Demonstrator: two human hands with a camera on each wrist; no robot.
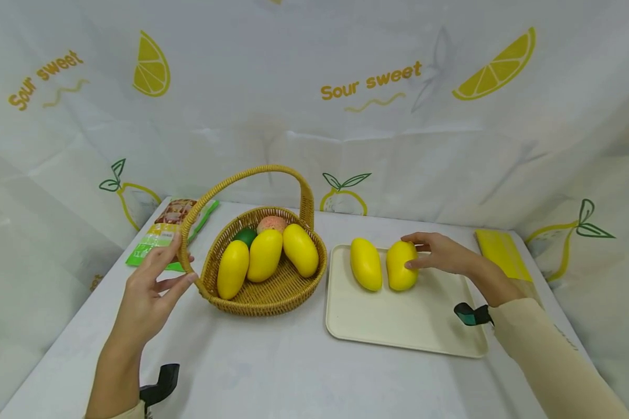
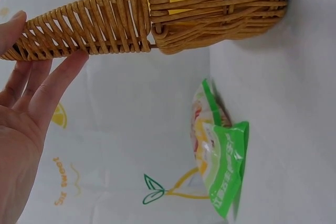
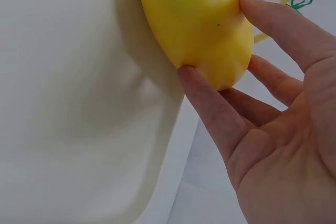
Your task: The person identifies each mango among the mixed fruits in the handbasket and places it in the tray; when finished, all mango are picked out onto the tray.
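Observation:
A wicker basket [image 1: 262, 309] with a tall arched handle stands left of the middle. My left hand [image 1: 145, 294] holds the handle's left base, thumb on one side and fingers on the other; the left wrist view shows this hand [image 2: 26, 114] at the woven handle [image 2: 89, 24]. Inside the basket lie three yellow mangoes [image 1: 265, 256], a dark green fruit [image 1: 245, 235] and a pinkish round fruit [image 1: 271, 223]. On the cream tray [image 1: 398, 327], my right hand [image 1: 442, 254] grips a mango [image 1: 399, 267] between thumb and fingers. Another mango [image 1: 366, 265] lies just left of it.
Behind the left hand lies a green and white snack bag [image 1: 162, 233]. A yellow packet [image 1: 503, 256] sits right of the tray. A white cloth [image 1: 272, 116] printed with lemons hangs behind the white table [image 1: 272, 372].

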